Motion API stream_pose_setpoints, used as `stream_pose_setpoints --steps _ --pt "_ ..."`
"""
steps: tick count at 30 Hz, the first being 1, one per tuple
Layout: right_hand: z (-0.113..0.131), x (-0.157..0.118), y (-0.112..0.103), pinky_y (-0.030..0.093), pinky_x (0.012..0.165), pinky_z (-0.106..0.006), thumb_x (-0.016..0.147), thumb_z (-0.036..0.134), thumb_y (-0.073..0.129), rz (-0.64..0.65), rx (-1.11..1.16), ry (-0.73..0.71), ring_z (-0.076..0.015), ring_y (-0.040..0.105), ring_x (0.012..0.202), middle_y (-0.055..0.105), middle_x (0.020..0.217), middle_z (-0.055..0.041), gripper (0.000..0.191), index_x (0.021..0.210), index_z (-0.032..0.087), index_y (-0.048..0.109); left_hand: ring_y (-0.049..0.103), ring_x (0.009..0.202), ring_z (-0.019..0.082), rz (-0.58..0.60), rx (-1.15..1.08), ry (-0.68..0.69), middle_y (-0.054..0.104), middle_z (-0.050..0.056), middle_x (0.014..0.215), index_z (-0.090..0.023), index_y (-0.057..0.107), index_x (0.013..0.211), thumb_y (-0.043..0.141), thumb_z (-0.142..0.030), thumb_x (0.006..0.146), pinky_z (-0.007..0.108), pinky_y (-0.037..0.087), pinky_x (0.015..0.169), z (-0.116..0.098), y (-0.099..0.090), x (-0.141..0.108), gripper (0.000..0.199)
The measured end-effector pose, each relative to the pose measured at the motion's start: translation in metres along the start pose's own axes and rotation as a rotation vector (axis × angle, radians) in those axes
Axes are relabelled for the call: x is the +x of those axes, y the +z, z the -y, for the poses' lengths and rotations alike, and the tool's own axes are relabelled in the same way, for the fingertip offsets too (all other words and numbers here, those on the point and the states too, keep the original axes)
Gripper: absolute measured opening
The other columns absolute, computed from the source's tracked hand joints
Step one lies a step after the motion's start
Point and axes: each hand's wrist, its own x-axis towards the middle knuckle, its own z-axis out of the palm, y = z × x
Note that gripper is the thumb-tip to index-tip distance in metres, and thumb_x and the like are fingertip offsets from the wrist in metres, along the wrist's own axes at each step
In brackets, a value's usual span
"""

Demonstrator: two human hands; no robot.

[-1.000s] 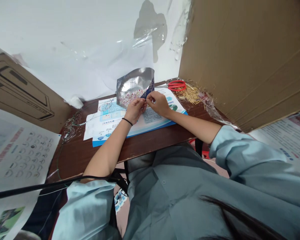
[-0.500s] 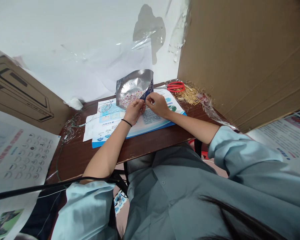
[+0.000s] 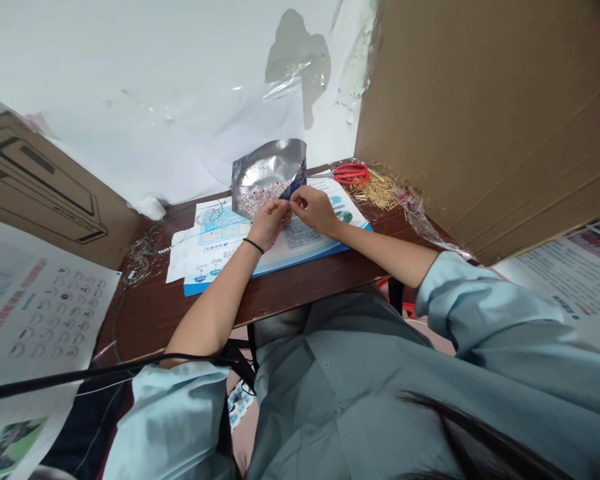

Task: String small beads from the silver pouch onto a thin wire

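My left hand (image 3: pixel 270 223) is closed in a pinch just below an open silver pouch (image 3: pixel 267 170) that holds many small pink and white beads (image 3: pixel 260 197). Close beside it on the right, my right hand (image 3: pixel 314 208) also pinches, with its fingertips almost meeting the left ones. Whatever the fingertips hold is too small to make out. Both hands are over a printed sheet (image 3: pixel 300 233) with a blue edge. A thin strand with white beads (image 3: pixel 164 251) lies left of the sheet.
Red-handled scissors (image 3: pixel 351 174) and a pile of thin gold sticks (image 3: pixel 377 192) lie at the back right. Tangled clear thread (image 3: pixel 143 257) is on the brown table (image 3: pixel 280 293) at left. Cardboard stands on both sides, a white wall behind.
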Motion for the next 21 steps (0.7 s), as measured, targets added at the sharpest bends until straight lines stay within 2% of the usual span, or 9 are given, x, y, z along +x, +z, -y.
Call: stream_pose_setpoints --steps 7,12,15,21 --pt "0.0004 0.0004 -0.0019 0.043 0.079 -0.03 0.091 0.02 0.06 0.036 0.052 0.003 -0.0168 0.056 0.079 0.067 0.085 -0.003 0.009 0.086 0.019 0.068 0.057 0.066 0.007 -0.007 0.001 -0.027 0.061 -0.002 0.07 -0.016 0.063 0.076 0.08 -0.026 0.081 0.02 0.049 0.068 -0.0015 -0.0001 0.0002 0.021" --pt "0.0041 0.0009 -0.0051 0.044 0.082 -0.028 0.09 0.013 0.064 0.072 0.087 -0.017 -0.0143 0.056 0.079 0.07 0.089 -0.0039 0.012 0.099 0.014 0.071 0.055 0.063 0.007 -0.052 0.0 -0.037 0.059 -0.002 0.066 -0.016 0.06 0.072 0.079 -0.026 0.083 0.016 0.043 0.057 -0.002 0.0008 -0.0006 0.024" --pt "0.0039 0.0013 -0.0057 0.043 0.081 -0.029 0.09 0.012 0.064 0.066 0.075 -0.051 -0.0149 0.057 0.08 0.07 0.087 -0.0042 0.009 0.093 0.014 0.072 0.054 0.061 0.007 -0.09 0.02 -0.032 0.06 -0.002 0.065 -0.016 0.059 0.07 0.079 -0.026 0.083 0.015 0.038 0.05 -0.0022 0.0018 -0.0019 0.025" --pt "0.0009 0.0017 -0.0031 0.043 0.081 -0.031 0.088 0.014 0.063 0.024 0.048 -0.066 -0.0174 0.058 0.081 0.07 0.085 -0.0034 0.009 0.084 0.018 0.069 0.05 0.055 0.005 -0.213 0.032 -0.03 0.06 0.0 0.065 -0.014 0.06 0.069 0.065 -0.021 0.094 0.014 0.033 0.045 -0.008 0.0021 -0.0013 0.026"
